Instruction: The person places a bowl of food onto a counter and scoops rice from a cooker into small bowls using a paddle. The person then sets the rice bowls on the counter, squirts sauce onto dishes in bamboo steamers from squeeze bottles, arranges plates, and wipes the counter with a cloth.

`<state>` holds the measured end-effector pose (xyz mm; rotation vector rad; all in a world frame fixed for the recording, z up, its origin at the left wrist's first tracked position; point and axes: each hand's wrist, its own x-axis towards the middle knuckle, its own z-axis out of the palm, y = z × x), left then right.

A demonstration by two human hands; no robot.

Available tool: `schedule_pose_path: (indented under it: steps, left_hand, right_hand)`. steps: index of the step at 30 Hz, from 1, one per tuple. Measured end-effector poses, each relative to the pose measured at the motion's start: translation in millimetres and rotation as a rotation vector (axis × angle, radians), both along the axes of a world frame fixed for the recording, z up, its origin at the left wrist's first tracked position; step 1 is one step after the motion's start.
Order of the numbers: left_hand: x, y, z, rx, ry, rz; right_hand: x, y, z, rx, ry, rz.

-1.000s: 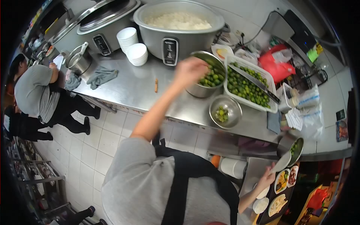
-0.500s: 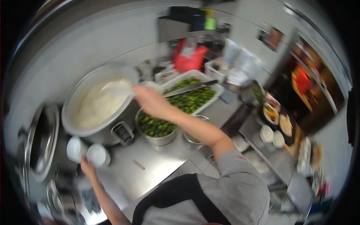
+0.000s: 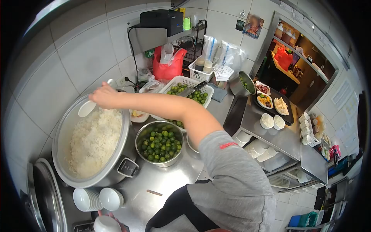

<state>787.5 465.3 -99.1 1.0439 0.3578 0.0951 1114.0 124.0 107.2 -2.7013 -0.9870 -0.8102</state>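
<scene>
My right hand (image 3: 103, 96), its fingers closed round a white rice paddle (image 3: 87, 108), is above the far rim of a large rice cooker pot (image 3: 60, 154). Cooked white rice (image 3: 94, 141) fills much of the pot. At the bottom edge of the view, my left hand (image 3: 123, 226) grips a white bowl (image 3: 106, 224); the bowl hides part of the hand, and the frame cuts both off. Just beyond it are a stack of white bowls (image 3: 85, 200) and another white bowl or stack (image 3: 111, 198).
A steel pot of green calamansi (image 3: 159, 147) stands right of the cooker. Behind it, a knife (image 3: 193, 89) lies across a white basket (image 3: 210, 91) of more calamansi. The cooker's lid (image 3: 46, 197) leans at left. Two rice bowls (image 3: 273, 121) and filled dishes (image 3: 264, 100) sit on the right counter.
My right hand has moved with the paddle to the pot's far rim. My left hand has drawn back from the bowl stacks towards me, holding a bowl. The camera view has shifted.
</scene>
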Motion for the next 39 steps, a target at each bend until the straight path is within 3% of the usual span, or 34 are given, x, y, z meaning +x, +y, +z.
schedule_pose_path:
  steps: [4,7,10,14,15,17,19,20,22,24,26,27,30,32,34,39]
  left_hand:
    - [10,-18,29,-0.296,-0.120,0.052]
    - [10,-37,41,-0.564,-0.175,0.048]
    - [3,-57,43,-0.916,-0.173,0.013]
    - [-12,-78,37,-1.389,-0.098,-0.057]
    - [-9,-95,52,-0.955,-0.106,-0.125]
    - [-6,-88,32,-0.750,-0.340,-0.288]
    - [-4,-95,30,0.116,-0.386,-0.193]
    - [0,-94,34,-0.810,-0.493,-0.335]
    - [4,-101,61,-1.100,-0.499,-0.317]
    - [7,-98,76,-1.082,-0.492,-0.254]
    - [15,-104,97,-0.909,-0.554,-0.172]
    - [20,-99,92,-0.758,-0.492,0.042]
    - [50,-108,108,-0.582,-0.691,0.030]
    - [83,-122,95,-0.269,-0.631,0.337]
    - [115,-136,130,0.100,-0.813,0.505]
    - [121,-156,138,0.305,-0.856,0.594]
  right_hand:
    - [64,32,-19,-0.489,-0.133,-0.114]
    - [70,45,-22,-0.705,-0.135,-0.149]
    - [80,50,-32,-0.847,-0.174,-0.154]
    - [85,50,-41,-0.821,-0.131,-0.063]
    - [83,50,-40,-0.841,-0.125,-0.059]
    - [92,45,-44,-0.849,-0.111,-0.107]
    - [89,46,-43,-0.819,-0.080,-0.137]
    - [79,41,-36,-0.830,-0.036,-0.138]
    - [81,36,-41,-0.828,-0.041,-0.108]
    - [64,29,-31,-0.926,-0.059,-0.030]
    - [51,29,-9,-0.951,0.017,0.027]
    - [45,32,5,-0.919,0.083,0.010]
    - [62,38,1,-0.855,-0.053,-0.028]
    - [73,40,-14,-0.955,-0.199,-0.124]
    - [73,41,-26,-0.945,-0.184,-0.092]
    - [56,21,-26,-0.950,-0.009,-0.078]
